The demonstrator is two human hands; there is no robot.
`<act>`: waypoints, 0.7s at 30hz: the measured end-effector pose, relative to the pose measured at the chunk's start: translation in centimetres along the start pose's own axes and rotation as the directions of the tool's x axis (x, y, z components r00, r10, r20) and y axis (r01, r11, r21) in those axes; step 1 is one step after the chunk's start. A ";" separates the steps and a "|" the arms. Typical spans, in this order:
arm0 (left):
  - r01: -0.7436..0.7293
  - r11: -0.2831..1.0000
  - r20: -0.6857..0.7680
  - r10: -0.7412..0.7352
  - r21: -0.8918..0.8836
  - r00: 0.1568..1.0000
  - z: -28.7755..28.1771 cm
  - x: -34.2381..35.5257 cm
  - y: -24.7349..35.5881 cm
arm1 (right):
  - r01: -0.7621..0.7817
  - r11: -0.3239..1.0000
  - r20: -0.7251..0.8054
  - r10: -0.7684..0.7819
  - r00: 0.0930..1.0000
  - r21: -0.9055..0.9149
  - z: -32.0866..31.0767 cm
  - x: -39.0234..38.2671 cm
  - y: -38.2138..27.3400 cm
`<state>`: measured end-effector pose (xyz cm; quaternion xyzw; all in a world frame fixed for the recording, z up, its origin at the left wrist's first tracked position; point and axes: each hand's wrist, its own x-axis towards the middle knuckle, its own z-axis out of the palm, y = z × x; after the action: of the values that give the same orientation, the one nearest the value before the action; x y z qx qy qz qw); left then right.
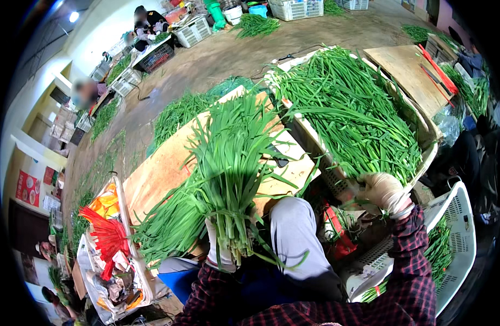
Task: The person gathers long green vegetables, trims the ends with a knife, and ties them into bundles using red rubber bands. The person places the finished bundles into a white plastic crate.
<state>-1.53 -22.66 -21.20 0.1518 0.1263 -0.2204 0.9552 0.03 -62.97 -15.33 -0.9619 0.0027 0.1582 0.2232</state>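
Note:
A thick bunch of garlic chives point(228, 157) stands upright in front of me, stem ends down and leaves fanning upward. My left hand point(220, 250), in a pale glove, is closed around its lower stems. Beside it, more loose garlic chives point(171, 214) lie on the wooden board point(152, 179). Off to the right, my gloved right hand point(387, 193) is at the near corner of a white crate point(432, 144) heaped with garlic chives point(347, 103). Its fingertips are blurred, and whether they hold anything is unclear.
To my left, a white crate point(144, 274) holds red ties point(106, 233) and wrappings. Another white crate point(461, 239) with greens stands at the lower right. A dark object point(280, 157) rests on the board. Beyond the heap lies a knife point(432, 75) on another board point(404, 76). Other people work farther off.

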 end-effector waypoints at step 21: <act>0.207 0.975 -0.067 -0.202 0.077 0.977 -2.7 -1.5 3.0 | 0.183 0.818 -0.222 -0.070 0.973 0.546 4.0 6.8 -13.3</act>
<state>-1.96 -18.55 -22.52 0.1843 0.1598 -0.3181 0.9161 6.24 -48.80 -15.13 -0.8619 0.0064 0.0419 0.5052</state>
